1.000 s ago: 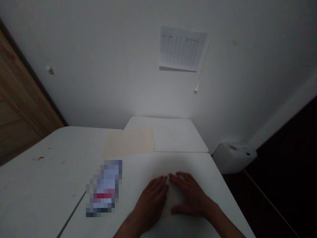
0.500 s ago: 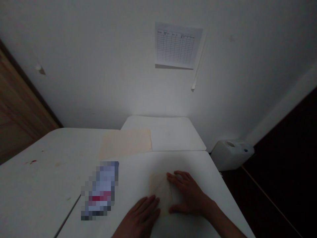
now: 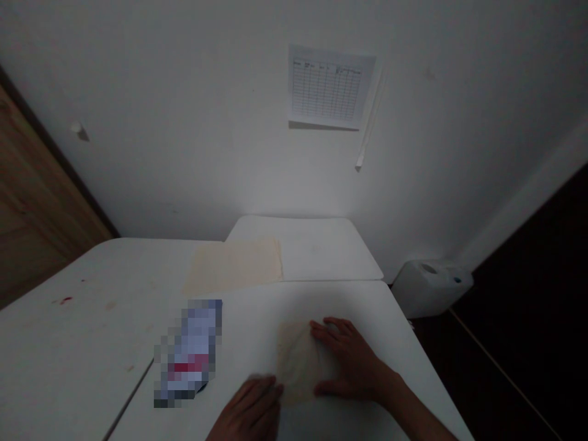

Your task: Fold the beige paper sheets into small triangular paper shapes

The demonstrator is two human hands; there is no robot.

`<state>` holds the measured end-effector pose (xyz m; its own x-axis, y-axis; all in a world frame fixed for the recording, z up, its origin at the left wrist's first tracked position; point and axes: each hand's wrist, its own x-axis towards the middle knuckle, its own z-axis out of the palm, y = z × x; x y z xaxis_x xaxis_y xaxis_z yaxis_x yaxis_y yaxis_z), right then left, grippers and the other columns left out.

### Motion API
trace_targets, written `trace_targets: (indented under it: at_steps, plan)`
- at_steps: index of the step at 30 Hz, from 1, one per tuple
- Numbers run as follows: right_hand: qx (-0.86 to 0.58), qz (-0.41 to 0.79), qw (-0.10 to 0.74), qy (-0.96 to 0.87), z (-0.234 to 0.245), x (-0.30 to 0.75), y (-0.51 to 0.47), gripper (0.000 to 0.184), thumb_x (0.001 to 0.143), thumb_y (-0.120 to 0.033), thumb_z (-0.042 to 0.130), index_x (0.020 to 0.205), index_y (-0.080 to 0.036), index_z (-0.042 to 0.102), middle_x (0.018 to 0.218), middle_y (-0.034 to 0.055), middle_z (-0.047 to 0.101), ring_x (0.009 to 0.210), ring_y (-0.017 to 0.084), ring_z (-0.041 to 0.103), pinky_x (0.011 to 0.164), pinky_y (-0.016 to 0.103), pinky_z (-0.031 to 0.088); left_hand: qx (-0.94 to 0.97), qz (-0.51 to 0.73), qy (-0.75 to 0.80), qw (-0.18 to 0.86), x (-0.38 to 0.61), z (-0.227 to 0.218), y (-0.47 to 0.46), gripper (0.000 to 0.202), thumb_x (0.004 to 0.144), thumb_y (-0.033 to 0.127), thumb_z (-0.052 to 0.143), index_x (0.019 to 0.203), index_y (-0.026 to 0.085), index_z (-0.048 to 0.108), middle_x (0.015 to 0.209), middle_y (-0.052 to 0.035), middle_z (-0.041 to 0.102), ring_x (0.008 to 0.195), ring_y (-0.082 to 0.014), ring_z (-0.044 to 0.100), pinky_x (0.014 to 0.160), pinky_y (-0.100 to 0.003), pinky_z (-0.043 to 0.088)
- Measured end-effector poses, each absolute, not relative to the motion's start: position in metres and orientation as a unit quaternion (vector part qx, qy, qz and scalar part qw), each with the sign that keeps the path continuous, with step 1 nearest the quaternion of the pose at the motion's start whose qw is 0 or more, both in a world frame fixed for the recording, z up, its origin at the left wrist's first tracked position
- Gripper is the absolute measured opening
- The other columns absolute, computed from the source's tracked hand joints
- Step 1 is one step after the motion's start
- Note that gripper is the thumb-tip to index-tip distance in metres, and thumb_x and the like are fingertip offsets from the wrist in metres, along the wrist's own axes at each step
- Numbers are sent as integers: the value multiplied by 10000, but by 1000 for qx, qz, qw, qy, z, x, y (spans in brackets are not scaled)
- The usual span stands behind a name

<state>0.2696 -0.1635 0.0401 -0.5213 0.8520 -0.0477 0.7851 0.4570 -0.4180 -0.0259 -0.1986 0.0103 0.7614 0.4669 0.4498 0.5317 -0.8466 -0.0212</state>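
Observation:
A small, thin cream cloth (image 3: 298, 367) lies flat on the white table, with a faint crease near its right side. My right hand (image 3: 349, 361) rests along the cloth's right edge, fingers and thumb spread and touching it. At the lower left edge is my left hand (image 3: 250, 404), its fingers bent and close together, the tips at the cloth's border. They seem to pinch that edge, though the thumb is partly hidden. Farther back, a larger cream cloth (image 3: 234, 266) lies spread across the table.
A pixelated, bluish flat item with a red band (image 3: 190, 349) lies left of my hands. A white board or panel (image 3: 316, 245) extends behind the table (image 3: 367, 300). A printed chart (image 3: 326, 89) hangs on the wall. A white plastic container (image 3: 429, 288) stands at right.
My left hand has slid left, from on top of the small cloth to its left edge, and its fingers have bent. My right hand stays in place. The view has shifted slightly.

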Motion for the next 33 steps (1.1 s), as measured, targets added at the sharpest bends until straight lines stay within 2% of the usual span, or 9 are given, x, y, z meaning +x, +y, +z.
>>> trace_targets:
  at_steps: [3,7,12,21,28,31,33]
  plan:
    - [-481,200,83,-850,39,270,-163,1033,651,-744,640,1484,-267,260,1531,45,300,1386,324,223,1129,478,155,-915,-249,-309,78,-13,5,-194,354,889,195,473,1222,236,587,1215,-38,664,1120,-204,618,970,-329,515]
    - [-485,197,88,-847,35,270,-164,1044,663,-736,637,1495,-253,234,1526,46,311,1389,320,212,1133,466,158,-898,-220,-374,75,19,4,-177,491,866,119,417,1352,159,468,1412,-111,491,1302,-244,455,1009,-371,478]
    - [-485,196,93,-847,34,270,-164,1057,660,-735,641,1498,-239,229,1519,65,323,1385,330,222,1126,472,179,-899,-199,-386,66,52,-4,-151,521,882,132,392,1403,110,390,1447,-143,436,1364,-260,355,1073,-449,388]
    - [-485,192,88,-849,32,271,-164,1076,653,-748,636,1503,-245,210,1519,70,321,1389,324,214,1128,475,169,-900,-180,-387,85,42,-5,-150,554,944,295,385,1470,155,286,1496,-97,371,1386,-233,318,1129,-442,281]
    - [-485,197,81,-848,36,270,-164,1056,664,-719,647,1503,-253,207,1526,58,310,1393,321,211,1129,474,164,-903,-153,-391,97,20,1,-150,600,952,359,390,1490,151,226,1511,-110,334,1381,-235,328,1108,-439,307]
    - [-489,196,83,-846,41,269,-164,1029,655,-715,662,1485,-251,270,1523,46,319,1387,308,226,1130,458,178,-900,-153,-393,105,19,1,-151,606,950,357,391,1492,145,220,1512,-115,328,1383,-240,324,1107,-436,304]
    - [-493,189,86,-845,43,267,-164,896,712,-683,639,1450,-264,353,1513,28,342,1379,293,245,1126,450,196,-899,-158,-394,107,20,1,-152,605,947,353,393,1493,154,221,1511,-110,333,1382,-240,326,1112,-430,295]
